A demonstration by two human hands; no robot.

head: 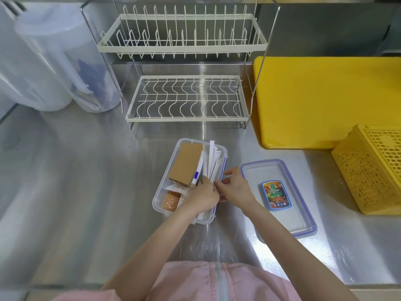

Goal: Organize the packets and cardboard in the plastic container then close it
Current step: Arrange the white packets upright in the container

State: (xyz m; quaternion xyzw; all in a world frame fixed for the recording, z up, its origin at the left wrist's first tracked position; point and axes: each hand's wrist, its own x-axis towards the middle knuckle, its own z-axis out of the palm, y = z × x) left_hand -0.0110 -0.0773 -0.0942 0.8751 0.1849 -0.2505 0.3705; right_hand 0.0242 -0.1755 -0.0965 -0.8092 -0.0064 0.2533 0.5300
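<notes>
Head: two hands (pixel 219 191), one container (pixel 161 193), one lid (pixel 303 230).

Both bare forearms reaching forward from near table edge, converging toward table middle. Left hand (pixel 202 193) lying knuckles-up, fingers curling, pinching white packets (pixel 211 164). Right hand (pixel 235 187) sitting just beside it, nearly touching, fingers bending toward same bundle.

I stand in a kitchen: a steel counter (pixel 86 192) runs under me, a two-tier dish rack (pixel 184 68) stands far, a yellow cutting board (pixel 325 101) lies right.
</notes>
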